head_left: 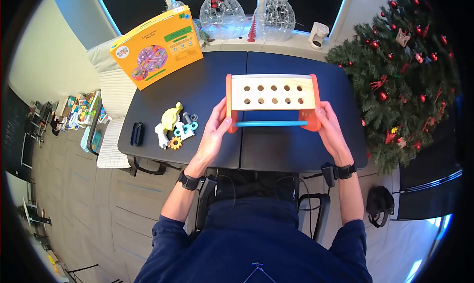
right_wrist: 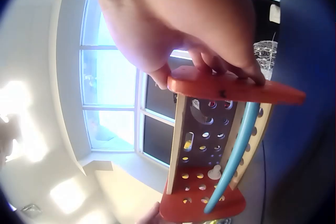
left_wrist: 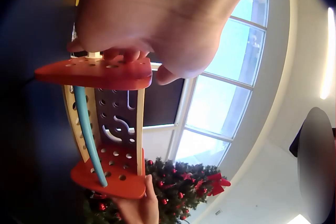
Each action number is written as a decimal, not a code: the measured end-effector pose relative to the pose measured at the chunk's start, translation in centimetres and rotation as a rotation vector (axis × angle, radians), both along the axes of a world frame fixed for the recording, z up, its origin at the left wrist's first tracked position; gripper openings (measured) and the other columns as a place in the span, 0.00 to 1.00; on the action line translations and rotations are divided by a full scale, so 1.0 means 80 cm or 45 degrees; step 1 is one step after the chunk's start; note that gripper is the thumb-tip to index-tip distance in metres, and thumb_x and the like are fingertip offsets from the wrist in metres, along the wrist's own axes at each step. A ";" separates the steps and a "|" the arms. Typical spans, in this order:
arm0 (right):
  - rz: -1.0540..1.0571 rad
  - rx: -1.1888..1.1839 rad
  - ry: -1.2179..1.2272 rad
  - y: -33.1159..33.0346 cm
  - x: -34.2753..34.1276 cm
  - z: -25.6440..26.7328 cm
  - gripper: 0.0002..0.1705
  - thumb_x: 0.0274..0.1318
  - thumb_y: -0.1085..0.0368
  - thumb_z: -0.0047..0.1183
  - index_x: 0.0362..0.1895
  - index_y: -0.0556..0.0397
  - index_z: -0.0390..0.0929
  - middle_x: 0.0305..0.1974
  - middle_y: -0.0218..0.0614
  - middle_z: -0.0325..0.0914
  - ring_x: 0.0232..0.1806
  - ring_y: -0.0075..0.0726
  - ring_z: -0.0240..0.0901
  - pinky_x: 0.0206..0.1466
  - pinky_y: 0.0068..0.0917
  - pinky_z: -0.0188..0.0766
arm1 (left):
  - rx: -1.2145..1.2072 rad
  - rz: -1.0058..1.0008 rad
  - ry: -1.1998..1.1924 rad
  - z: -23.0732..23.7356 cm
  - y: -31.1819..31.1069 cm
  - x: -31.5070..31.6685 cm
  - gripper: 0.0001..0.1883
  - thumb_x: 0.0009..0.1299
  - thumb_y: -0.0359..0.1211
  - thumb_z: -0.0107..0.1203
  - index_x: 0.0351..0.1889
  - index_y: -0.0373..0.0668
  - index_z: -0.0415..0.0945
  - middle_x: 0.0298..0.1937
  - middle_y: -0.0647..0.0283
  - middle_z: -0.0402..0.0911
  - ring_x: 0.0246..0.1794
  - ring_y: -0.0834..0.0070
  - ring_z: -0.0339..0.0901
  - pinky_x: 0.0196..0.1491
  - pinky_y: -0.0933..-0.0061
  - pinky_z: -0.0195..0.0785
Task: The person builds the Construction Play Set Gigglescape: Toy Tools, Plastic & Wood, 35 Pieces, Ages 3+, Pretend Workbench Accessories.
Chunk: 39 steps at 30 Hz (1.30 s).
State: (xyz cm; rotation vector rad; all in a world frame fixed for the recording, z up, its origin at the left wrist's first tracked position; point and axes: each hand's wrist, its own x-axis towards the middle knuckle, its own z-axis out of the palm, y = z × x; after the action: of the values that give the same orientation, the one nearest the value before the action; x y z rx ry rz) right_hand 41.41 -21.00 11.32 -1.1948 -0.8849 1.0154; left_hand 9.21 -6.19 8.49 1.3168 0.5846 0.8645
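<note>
A toy workbench (head_left: 274, 92) is held over the table by both hands. It has a pale wooden panel with two rows of holes, orange-red side panels (left_wrist: 100, 74) and a blue rod (head_left: 271, 124) along its lower front. My left hand (head_left: 212, 135) grips the left side panel, thumb at the front edge and fingers on the outer face. The right hand (head_left: 333, 132) grips the opposite side the same way. Inside, the right wrist view shows a dark slotted board (right_wrist: 205, 129) and a small white knob (right_wrist: 214, 172) on the far side panel.
On the dark table (head_left: 276, 154) to the left lie a yellow toy piece (head_left: 171, 118), an orange gear (head_left: 175, 143), blue and white parts, and a black case (head_left: 137, 134). A yellow box (head_left: 158, 48) stands at the back left. A decorated Christmas tree (head_left: 395, 80) borders the right.
</note>
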 end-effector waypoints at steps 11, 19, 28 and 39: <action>0.021 -0.062 -0.076 -0.013 -0.001 -0.053 0.23 0.79 0.65 0.55 0.70 0.56 0.66 0.69 0.40 0.74 0.74 0.31 0.68 0.80 0.34 0.59 | -0.042 -0.072 -0.004 -0.046 0.003 -0.011 0.31 0.80 0.17 0.46 0.80 0.42 0.59 0.88 0.56 0.57 0.87 0.68 0.57 0.83 0.63 0.53; -0.006 -0.122 -0.126 -0.009 -0.014 -0.082 0.22 0.77 0.69 0.53 0.69 0.57 0.65 0.70 0.42 0.74 0.76 0.33 0.67 0.80 0.34 0.59 | 0.028 -0.017 -0.010 -0.070 0.002 -0.017 0.28 0.78 0.13 0.47 0.74 0.41 0.60 0.89 0.54 0.54 0.88 0.65 0.55 0.83 0.60 0.55; -0.025 -0.229 -0.154 0.007 -0.025 -0.091 0.22 0.77 0.71 0.49 0.70 0.60 0.64 0.72 0.44 0.73 0.78 0.35 0.65 0.81 0.34 0.59 | 0.118 -0.036 0.143 -0.093 0.013 -0.031 0.25 0.79 0.15 0.46 0.71 0.39 0.59 0.89 0.49 0.51 0.89 0.59 0.52 0.85 0.54 0.53; 0.041 -0.308 -0.384 -0.003 -0.026 -0.091 0.28 0.77 0.67 0.51 0.75 0.63 0.64 0.74 0.47 0.72 0.78 0.38 0.67 0.80 0.35 0.61 | 0.140 -0.129 0.312 -0.077 0.019 -0.056 0.28 0.82 0.20 0.47 0.79 0.39 0.59 0.84 0.49 0.64 0.87 0.59 0.58 0.84 0.58 0.54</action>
State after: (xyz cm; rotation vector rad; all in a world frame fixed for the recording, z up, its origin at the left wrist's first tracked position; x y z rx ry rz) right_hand 39.36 -21.21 4.03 -1.5715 -1.0382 1.0035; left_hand 4.77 -4.64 2.29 1.5521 0.6616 0.6642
